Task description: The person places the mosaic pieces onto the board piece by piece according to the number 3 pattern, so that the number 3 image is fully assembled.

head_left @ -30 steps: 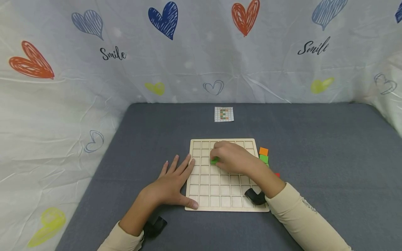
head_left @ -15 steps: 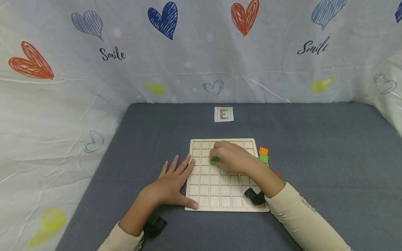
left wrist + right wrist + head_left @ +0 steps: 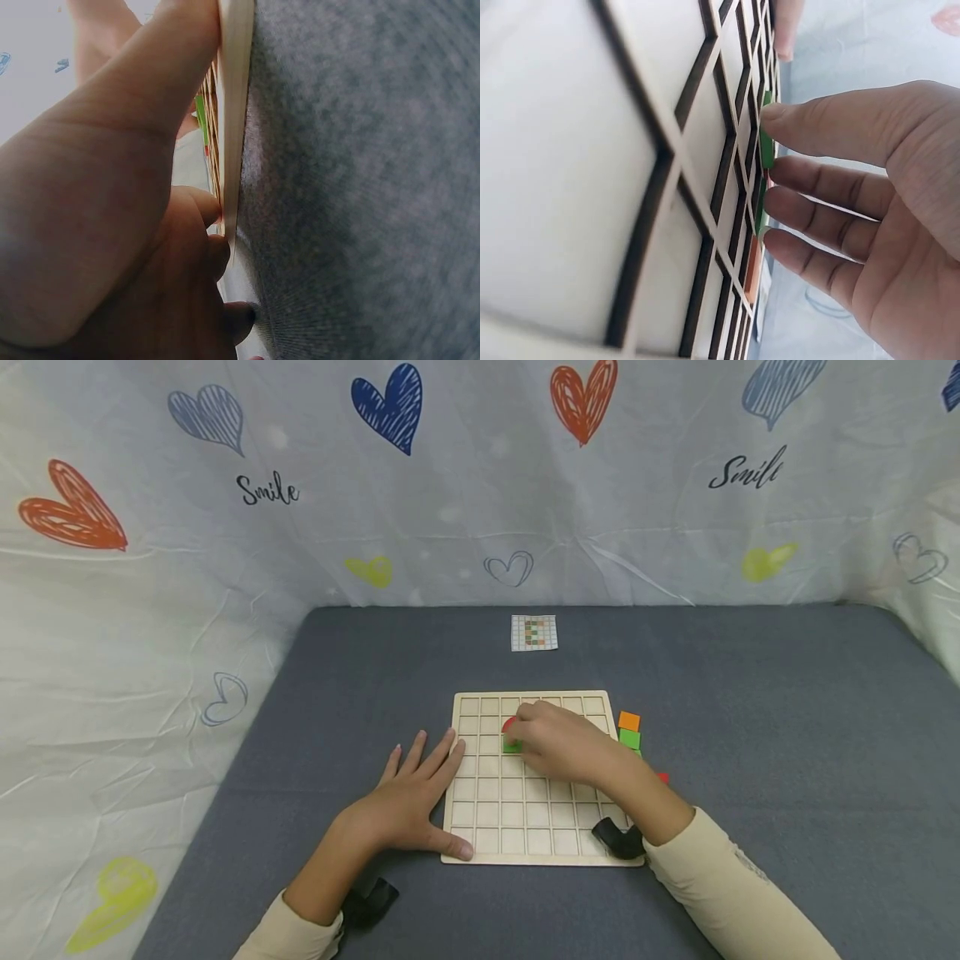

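Green tile sits in a cell near the far edge of the wooden grid board, your right hand pressing fingertips onto it and a red piece beside it; your left hand lies spread against the board's left edge, so seat them flush next.

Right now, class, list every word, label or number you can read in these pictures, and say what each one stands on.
"Smile", in black script on the backdrop sheet, left side, in the head view.
"Smile", again in black script on the same sheet, right side; its last letter is partly lost in a fold.
The pattern card on the grey table shows coloured squares only; any writing is too small to read.
The grid board carries no writing.
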Tool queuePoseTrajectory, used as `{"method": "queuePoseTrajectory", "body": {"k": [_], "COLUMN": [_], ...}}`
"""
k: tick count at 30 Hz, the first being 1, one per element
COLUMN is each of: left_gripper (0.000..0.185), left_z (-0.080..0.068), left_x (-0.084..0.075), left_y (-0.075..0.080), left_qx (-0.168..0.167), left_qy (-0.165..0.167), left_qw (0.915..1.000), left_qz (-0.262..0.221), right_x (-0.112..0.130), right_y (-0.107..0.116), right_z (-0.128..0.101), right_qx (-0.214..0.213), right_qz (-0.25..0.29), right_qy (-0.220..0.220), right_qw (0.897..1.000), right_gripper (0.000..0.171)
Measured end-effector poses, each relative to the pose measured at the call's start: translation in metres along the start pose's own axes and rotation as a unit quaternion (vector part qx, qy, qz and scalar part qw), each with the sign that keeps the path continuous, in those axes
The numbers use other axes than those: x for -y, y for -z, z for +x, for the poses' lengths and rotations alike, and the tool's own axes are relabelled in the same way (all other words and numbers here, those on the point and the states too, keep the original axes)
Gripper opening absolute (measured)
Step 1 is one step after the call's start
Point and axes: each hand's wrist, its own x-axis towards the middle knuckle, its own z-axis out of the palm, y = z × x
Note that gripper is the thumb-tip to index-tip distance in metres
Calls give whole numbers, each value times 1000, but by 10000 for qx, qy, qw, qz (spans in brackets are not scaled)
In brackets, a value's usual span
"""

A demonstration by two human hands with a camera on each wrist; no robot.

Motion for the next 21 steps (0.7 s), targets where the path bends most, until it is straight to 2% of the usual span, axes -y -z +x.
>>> {"method": "queuePoseTrajectory", "body": {"k": [3, 7, 15, 21], "left_gripper": [122, 122, 121, 122], "left_z": [0, 0, -1, -1], "left_x": [0, -1, -1, 0], "left_y": [0, 1, 0, 0], "left_qx": [14, 50, -1, -35], "left_qy": [28, 81, 20, 13], "left_qw": [10000, 9999, 10000, 10000], "left_qz": [-17, -36, -29, -24], "right_x": [0, -2, -17, -30], "right_y": [2, 7, 21, 29], "right_z": [-6, -19, -51, -75], "right_qx": [-83, -187, -358, -243], "right_qz": [-24, 91, 159, 152], "right_qy": [82, -26, -546, -1039], "right_qw": [9999, 9998, 9977, 9942], "right_gripper": [20, 21, 21, 19]}}
